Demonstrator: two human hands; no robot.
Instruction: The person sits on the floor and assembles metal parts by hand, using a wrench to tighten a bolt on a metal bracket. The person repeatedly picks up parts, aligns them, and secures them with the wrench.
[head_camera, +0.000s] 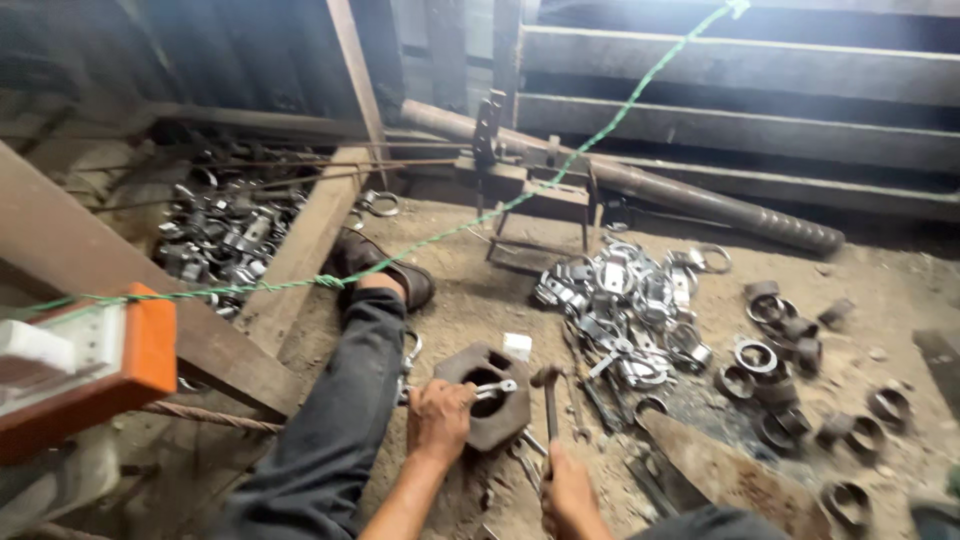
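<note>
Hands split the work: left hand (438, 418) pinches a metal clip (494, 389) steady on the iron block (490, 398), right hand (568, 492) grips the hammer (548, 392) to strike it.

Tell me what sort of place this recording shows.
Most likely a small, rough metalworking workshop with a dirt floor. Heaps of metal clamp parts lie on the ground, the right hand holds a hammer, and the left hand steadies a heavy iron block.
</note>
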